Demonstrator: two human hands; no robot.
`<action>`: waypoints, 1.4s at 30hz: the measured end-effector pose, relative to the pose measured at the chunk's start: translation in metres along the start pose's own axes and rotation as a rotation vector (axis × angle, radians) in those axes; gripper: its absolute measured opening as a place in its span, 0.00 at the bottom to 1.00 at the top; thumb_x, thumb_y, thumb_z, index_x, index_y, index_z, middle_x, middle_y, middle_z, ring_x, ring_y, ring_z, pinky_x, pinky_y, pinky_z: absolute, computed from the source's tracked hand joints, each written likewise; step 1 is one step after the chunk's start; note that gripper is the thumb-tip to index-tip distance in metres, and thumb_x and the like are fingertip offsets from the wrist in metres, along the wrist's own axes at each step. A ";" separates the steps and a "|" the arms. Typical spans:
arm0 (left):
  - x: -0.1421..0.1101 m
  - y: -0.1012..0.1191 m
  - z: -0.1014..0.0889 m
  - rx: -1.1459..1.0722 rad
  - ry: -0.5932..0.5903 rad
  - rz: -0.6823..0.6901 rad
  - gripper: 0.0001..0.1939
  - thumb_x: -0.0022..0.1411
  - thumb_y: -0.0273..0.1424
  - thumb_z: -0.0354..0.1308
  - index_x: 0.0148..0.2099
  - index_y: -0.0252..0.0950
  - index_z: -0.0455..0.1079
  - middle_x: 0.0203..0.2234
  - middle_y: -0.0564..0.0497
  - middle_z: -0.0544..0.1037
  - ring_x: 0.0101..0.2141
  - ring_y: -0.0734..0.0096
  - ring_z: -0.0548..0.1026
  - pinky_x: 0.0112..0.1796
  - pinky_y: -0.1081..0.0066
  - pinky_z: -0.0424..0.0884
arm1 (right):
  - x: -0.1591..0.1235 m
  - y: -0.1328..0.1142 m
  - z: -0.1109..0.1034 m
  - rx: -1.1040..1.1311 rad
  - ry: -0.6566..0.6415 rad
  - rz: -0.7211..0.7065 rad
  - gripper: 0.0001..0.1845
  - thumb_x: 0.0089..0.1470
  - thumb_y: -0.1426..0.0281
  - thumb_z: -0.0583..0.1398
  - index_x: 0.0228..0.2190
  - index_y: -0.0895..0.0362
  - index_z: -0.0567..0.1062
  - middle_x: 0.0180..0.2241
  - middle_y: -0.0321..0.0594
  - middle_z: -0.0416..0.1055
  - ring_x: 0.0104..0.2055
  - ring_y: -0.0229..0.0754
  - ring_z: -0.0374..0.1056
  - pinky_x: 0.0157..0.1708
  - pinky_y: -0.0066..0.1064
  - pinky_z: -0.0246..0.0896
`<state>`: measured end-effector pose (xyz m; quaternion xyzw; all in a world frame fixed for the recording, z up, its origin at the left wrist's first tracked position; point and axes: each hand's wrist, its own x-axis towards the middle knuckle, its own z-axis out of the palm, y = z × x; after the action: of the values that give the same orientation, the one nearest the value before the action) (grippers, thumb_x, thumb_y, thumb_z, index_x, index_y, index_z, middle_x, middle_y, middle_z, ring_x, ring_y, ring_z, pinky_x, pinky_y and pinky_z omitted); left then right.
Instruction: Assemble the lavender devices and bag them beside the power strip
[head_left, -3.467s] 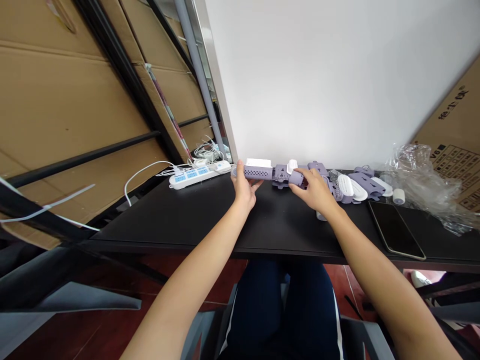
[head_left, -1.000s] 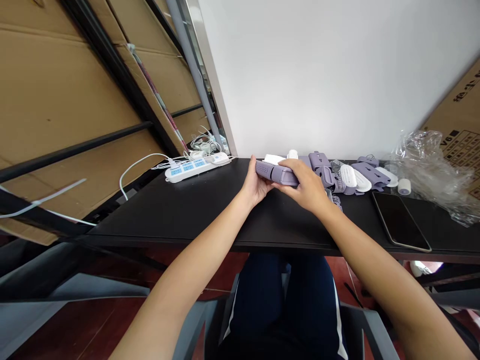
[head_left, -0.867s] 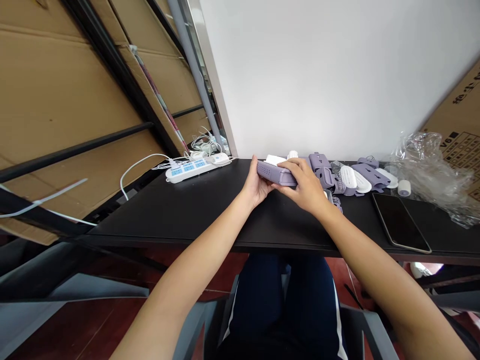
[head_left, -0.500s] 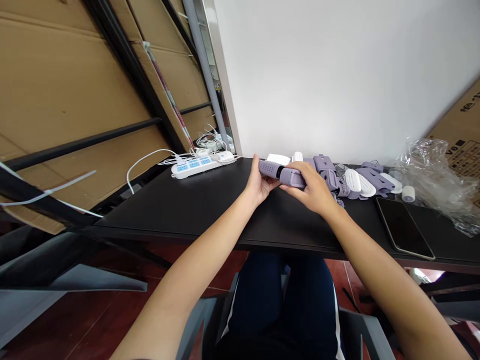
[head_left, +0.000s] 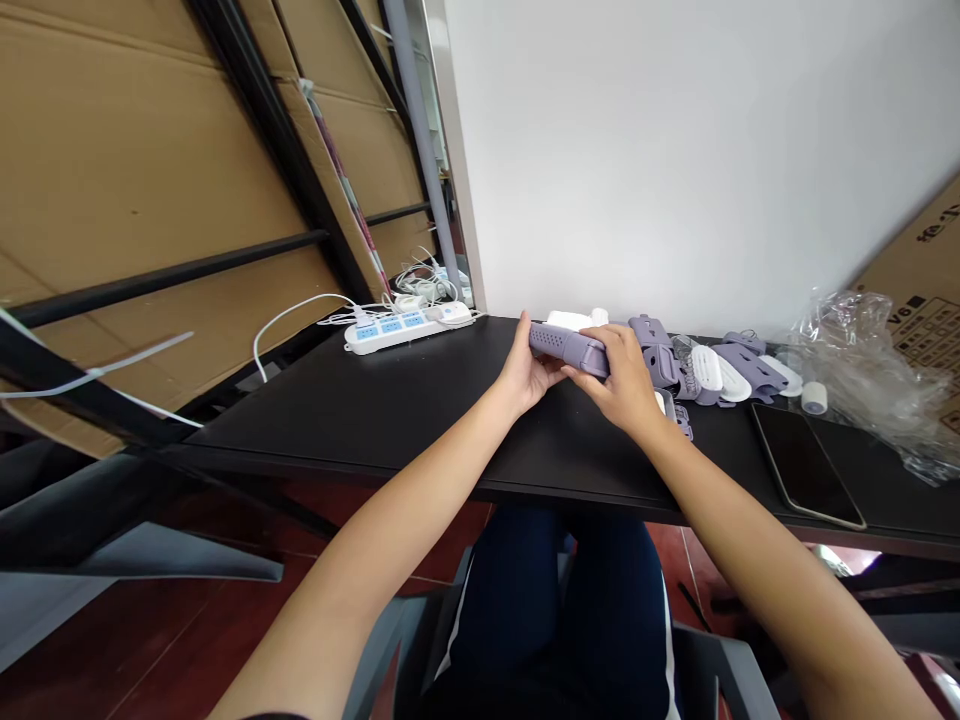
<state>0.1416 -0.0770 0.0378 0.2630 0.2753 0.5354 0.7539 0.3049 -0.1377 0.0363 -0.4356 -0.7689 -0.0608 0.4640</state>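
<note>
Above the black table, both my hands hold a long purple plastic casing with a perforated left part. My left hand grips its left end, thumb up along the side and fingers underneath. Around the right end, my right hand is closed with fingers over the top and thumb below. The casing's two parts meet with no dark gap visible; its underside is hidden. Right behind my right hand lie purple plastic parts and white oval parts.
A white power strip with cables lies at the table's back left. On the right are a dark phone, a small white cylinder, crumpled clear plastic and a cardboard box. The black tabletop ends against a white wall.
The perforated left part and the right part of the casing have come together, closing the dark gap between them. Both hands stay on the casing.
</note>
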 end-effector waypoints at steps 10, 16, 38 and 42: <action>0.001 0.001 0.001 -0.010 0.021 0.065 0.26 0.73 0.54 0.47 0.45 0.36 0.71 0.28 0.48 0.75 0.29 0.66 0.75 0.32 0.68 0.77 | -0.001 0.002 -0.004 0.016 0.030 -0.068 0.26 0.63 0.50 0.62 0.57 0.48 0.68 0.54 0.47 0.72 0.55 0.56 0.70 0.53 0.52 0.69; 0.002 0.001 -0.001 -0.025 0.061 0.060 0.26 0.72 0.54 0.49 0.45 0.36 0.72 0.29 0.47 0.75 0.29 0.66 0.75 0.33 0.67 0.77 | -0.002 -0.002 -0.004 0.021 0.011 -0.012 0.27 0.62 0.49 0.62 0.56 0.48 0.68 0.54 0.47 0.73 0.55 0.58 0.70 0.53 0.52 0.69; 0.004 0.000 -0.004 0.017 0.101 0.106 0.27 0.72 0.55 0.49 0.47 0.36 0.73 0.32 0.46 0.78 0.33 0.64 0.77 0.39 0.65 0.79 | 0.002 -0.001 -0.014 0.103 -0.113 0.028 0.25 0.61 0.52 0.64 0.55 0.49 0.70 0.54 0.46 0.73 0.56 0.57 0.71 0.55 0.51 0.66; 0.005 0.000 -0.003 0.001 0.120 0.125 0.27 0.72 0.55 0.49 0.46 0.36 0.73 0.32 0.45 0.78 0.35 0.63 0.78 0.40 0.66 0.79 | 0.001 -0.002 -0.013 0.090 -0.106 0.049 0.25 0.61 0.52 0.64 0.55 0.48 0.70 0.54 0.47 0.73 0.55 0.57 0.71 0.55 0.51 0.67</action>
<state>0.1408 -0.0721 0.0348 0.2474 0.3032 0.5963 0.7010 0.3121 -0.1445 0.0447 -0.4354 -0.7836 0.0083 0.4431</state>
